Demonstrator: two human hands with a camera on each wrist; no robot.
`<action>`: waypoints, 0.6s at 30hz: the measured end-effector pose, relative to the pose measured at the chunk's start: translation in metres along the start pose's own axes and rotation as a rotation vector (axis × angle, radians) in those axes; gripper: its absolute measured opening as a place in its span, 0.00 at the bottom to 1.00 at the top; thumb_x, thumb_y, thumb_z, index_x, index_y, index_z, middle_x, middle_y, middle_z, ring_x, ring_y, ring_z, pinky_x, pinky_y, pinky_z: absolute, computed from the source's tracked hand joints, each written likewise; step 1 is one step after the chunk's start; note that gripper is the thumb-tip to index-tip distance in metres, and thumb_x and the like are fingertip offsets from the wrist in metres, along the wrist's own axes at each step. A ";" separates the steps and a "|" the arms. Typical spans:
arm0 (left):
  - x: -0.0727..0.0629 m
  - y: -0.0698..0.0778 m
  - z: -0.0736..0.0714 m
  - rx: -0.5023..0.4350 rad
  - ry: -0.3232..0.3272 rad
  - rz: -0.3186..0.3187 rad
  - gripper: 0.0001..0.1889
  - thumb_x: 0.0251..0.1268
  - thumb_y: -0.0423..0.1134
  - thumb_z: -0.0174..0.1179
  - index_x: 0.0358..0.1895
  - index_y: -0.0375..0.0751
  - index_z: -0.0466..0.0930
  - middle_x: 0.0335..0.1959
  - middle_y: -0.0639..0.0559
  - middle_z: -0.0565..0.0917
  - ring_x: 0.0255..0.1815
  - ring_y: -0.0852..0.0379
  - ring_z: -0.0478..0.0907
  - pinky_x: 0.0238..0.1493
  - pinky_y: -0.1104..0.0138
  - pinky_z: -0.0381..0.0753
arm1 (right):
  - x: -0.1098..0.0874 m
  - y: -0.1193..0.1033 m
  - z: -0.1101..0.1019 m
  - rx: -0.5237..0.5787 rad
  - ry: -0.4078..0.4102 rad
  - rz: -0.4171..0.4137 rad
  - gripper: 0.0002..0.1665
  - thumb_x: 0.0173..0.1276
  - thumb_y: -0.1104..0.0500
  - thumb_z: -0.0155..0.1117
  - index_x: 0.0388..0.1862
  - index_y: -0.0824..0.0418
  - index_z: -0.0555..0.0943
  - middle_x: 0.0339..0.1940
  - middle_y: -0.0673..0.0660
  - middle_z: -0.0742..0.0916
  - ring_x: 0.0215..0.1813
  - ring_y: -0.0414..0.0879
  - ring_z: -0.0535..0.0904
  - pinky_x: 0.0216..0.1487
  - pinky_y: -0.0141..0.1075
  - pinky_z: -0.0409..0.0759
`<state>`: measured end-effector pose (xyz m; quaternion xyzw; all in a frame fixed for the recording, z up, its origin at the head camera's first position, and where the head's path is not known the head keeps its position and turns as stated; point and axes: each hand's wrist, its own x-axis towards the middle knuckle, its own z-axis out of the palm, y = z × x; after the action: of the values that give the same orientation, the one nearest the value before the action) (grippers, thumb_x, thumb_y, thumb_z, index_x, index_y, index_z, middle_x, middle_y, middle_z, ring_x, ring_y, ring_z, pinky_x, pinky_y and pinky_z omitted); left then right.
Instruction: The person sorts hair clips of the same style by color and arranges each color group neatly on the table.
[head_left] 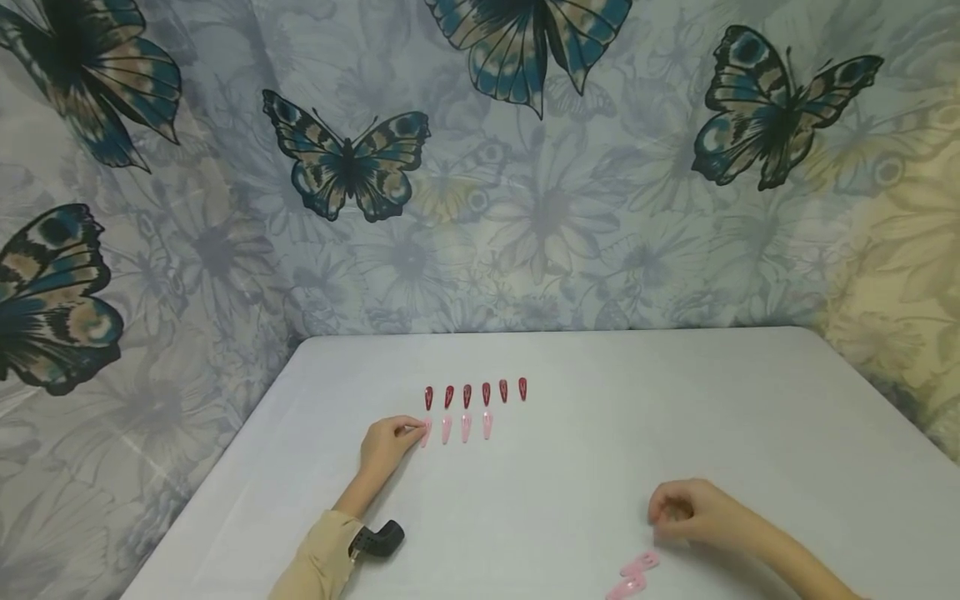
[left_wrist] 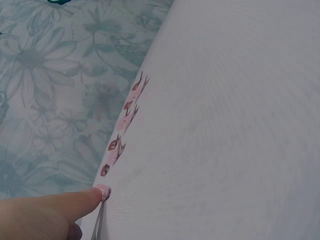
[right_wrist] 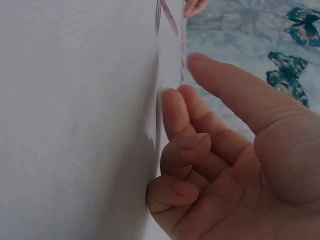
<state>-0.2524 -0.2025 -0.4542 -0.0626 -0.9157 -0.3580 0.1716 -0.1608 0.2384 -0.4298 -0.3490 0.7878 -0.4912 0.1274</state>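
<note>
Pink snap hair clips form a row in the head view, and at its left end my left hand [head_left: 388, 446] pinches one pink hair clip [head_left: 426, 433] by its upper part. In the left wrist view a fingertip [left_wrist: 96, 196] lies against that clip. Just behind runs a matching row of several dark red hair clips [head_left: 467, 396], glossy and upright to my view. My right hand [head_left: 693, 512] hovers at the right with loosely curled fingers and nothing between them. Beside it, nearer to me, lie loose pink hair clips [head_left: 633, 577], partly overlapping.
The white table [head_left: 570, 467] reaches back to a cloth backdrop [head_left: 547, 217] printed with butterflies and flowers. A black wrist device [head_left: 378, 540] sticks out from the left sleeve [head_left: 318, 558].
</note>
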 end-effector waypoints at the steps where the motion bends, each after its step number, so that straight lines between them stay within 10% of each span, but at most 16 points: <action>1: 0.000 0.000 0.000 -0.001 -0.001 -0.006 0.07 0.50 0.42 0.66 0.30 0.44 0.86 0.09 0.61 0.59 0.13 0.63 0.53 0.16 0.69 0.54 | 0.000 0.000 0.001 -0.019 0.002 0.003 0.05 0.55 0.67 0.63 0.29 0.60 0.77 0.22 0.43 0.79 0.21 0.32 0.69 0.19 0.30 0.70; 18: -0.001 0.000 0.000 -0.004 -0.003 -0.019 0.07 0.50 0.42 0.66 0.29 0.43 0.85 0.09 0.61 0.60 0.13 0.63 0.54 0.17 0.69 0.55 | -0.004 -0.005 0.004 -0.057 -0.066 -0.019 0.08 0.52 0.66 0.66 0.29 0.60 0.76 0.24 0.42 0.78 0.21 0.31 0.66 0.17 0.29 0.67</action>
<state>-0.2516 -0.2019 -0.4543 -0.0546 -0.9159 -0.3612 0.1667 -0.1537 0.2366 -0.4285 -0.3757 0.7936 -0.4580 0.1386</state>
